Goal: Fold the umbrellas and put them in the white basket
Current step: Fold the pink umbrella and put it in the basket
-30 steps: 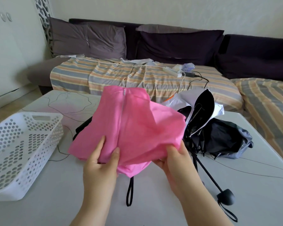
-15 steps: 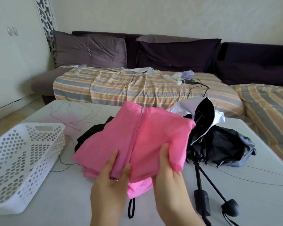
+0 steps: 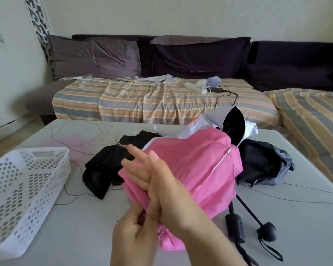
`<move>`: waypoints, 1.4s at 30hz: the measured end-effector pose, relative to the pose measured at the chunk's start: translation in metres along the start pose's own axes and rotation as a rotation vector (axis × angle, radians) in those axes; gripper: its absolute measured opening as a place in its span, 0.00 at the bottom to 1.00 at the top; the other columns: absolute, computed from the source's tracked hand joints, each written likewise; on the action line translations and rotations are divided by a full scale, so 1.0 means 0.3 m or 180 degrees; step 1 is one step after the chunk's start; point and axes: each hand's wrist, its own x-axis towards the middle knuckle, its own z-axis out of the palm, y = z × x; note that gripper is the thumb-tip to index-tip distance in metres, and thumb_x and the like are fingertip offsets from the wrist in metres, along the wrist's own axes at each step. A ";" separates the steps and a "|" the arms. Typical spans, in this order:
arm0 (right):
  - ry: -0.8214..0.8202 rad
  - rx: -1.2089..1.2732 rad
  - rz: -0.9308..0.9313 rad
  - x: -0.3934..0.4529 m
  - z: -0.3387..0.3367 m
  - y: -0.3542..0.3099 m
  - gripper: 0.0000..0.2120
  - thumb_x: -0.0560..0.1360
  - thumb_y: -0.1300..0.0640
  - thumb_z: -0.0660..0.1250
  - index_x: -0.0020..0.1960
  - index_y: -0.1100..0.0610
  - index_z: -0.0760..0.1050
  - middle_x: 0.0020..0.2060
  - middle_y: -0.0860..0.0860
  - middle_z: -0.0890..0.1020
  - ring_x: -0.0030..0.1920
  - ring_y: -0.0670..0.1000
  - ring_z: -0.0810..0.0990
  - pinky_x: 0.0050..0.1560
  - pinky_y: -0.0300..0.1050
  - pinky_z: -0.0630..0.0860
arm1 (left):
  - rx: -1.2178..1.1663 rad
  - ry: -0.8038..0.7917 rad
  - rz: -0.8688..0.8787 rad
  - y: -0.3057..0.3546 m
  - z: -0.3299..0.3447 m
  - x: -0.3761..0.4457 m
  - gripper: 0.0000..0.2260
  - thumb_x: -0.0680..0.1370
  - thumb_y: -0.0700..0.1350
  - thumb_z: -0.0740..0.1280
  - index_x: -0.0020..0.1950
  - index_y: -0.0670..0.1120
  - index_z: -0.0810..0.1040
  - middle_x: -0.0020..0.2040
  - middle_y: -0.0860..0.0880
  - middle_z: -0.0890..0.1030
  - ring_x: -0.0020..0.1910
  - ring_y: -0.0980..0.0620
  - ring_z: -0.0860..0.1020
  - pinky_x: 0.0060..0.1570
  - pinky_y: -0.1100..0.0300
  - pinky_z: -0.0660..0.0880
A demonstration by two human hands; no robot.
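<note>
A pink umbrella (image 3: 192,167) is bunched above the grey table (image 3: 69,227), a silver rib showing on its right side. My left hand (image 3: 135,233) grips the lower end of the pink fabric, fingers curled round it. My right hand (image 3: 156,181) lies flat on the canopy's left side with straight fingers. The white perforated basket (image 3: 19,191) stands at the table's left with nothing in it. Behind the pink umbrella lie a black umbrella (image 3: 104,169), a white-and-black umbrella (image 3: 231,123) and a dark grey umbrella (image 3: 263,164).
Two black umbrella handles (image 3: 267,231) on thin shafts lie at the table's right front, one with a wrist strap. Thin dark cords trail over the tabletop. A sofa with a striped sheet (image 3: 142,100), dark cushions and a power strip (image 3: 196,87) stands behind the table.
The pink canopy has been gathered narrower and swung to the right. My right hand crossed over to its left side and flattened there, while my left hand closed round the lower end.
</note>
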 end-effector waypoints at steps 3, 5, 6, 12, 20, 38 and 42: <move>0.0353 -0.0284 -0.0590 -0.060 -0.017 -0.018 0.17 0.75 0.42 0.58 0.57 0.46 0.79 0.56 0.43 0.82 0.59 0.39 0.78 0.63 0.35 0.70 | -0.0190 0.0060 0.0030 -0.017 -0.001 0.012 0.13 0.74 0.51 0.68 0.31 0.46 0.76 0.28 0.34 0.72 0.27 0.48 0.70 0.34 0.55 0.68; 0.1262 -0.0899 -0.1373 -0.071 -0.025 -0.022 0.12 0.75 0.52 0.60 0.52 0.50 0.81 0.48 0.40 0.84 0.52 0.39 0.80 0.52 0.30 0.72 | -0.0488 0.0226 -0.0062 -0.009 0.001 0.020 0.05 0.76 0.46 0.67 0.40 0.52 0.79 0.28 0.34 0.73 0.27 0.49 0.72 0.35 0.56 0.68; 0.1818 -0.1421 -0.1687 -0.072 -0.045 -0.013 0.10 0.74 0.54 0.60 0.49 0.51 0.80 0.44 0.40 0.83 0.47 0.41 0.79 0.48 0.31 0.71 | -0.0521 0.0286 -0.0075 -0.012 0.001 0.029 0.04 0.77 0.44 0.66 0.47 0.53 0.78 0.28 0.37 0.76 0.25 0.48 0.73 0.34 0.57 0.69; 0.2143 -0.2912 -0.1576 -0.053 -0.163 0.024 0.12 0.73 0.59 0.65 0.53 0.55 0.82 0.50 0.43 0.79 0.53 0.41 0.75 0.54 0.27 0.68 | -0.0531 0.0457 -0.0066 0.030 -0.020 0.018 0.30 0.77 0.38 0.65 0.74 0.55 0.57 0.47 0.42 0.82 0.23 0.54 0.75 0.22 0.65 0.69; 0.2087 -0.1796 -0.0059 -0.101 -0.099 0.075 0.02 0.78 0.55 0.65 0.48 0.51 0.72 0.38 0.44 0.78 0.38 0.36 0.77 0.40 0.29 0.74 | -0.1365 0.0446 -0.0526 0.041 -0.048 0.051 0.15 0.80 0.37 0.60 0.52 0.53 0.83 0.30 0.40 0.75 0.23 0.47 0.69 0.20 0.63 0.67; 0.2470 -0.1123 0.0582 -0.053 -0.214 0.165 0.14 0.77 0.54 0.67 0.37 0.62 0.72 0.31 0.53 0.72 0.34 0.51 0.70 0.33 0.40 0.66 | -0.3015 -0.0517 -0.1330 0.074 -0.075 0.064 0.19 0.75 0.55 0.59 0.33 0.42 0.76 0.26 0.44 0.71 0.15 0.55 0.63 0.15 0.71 0.55; 0.3178 -0.1587 -0.0099 -0.080 -0.177 0.106 0.10 0.74 0.58 0.69 0.41 0.49 0.68 0.35 0.49 0.72 0.33 0.47 0.70 0.31 0.34 0.64 | -0.2499 -0.0286 -0.1237 0.068 -0.073 0.071 0.18 0.72 0.57 0.65 0.44 0.42 0.74 0.28 0.43 0.74 0.16 0.54 0.66 0.15 0.71 0.56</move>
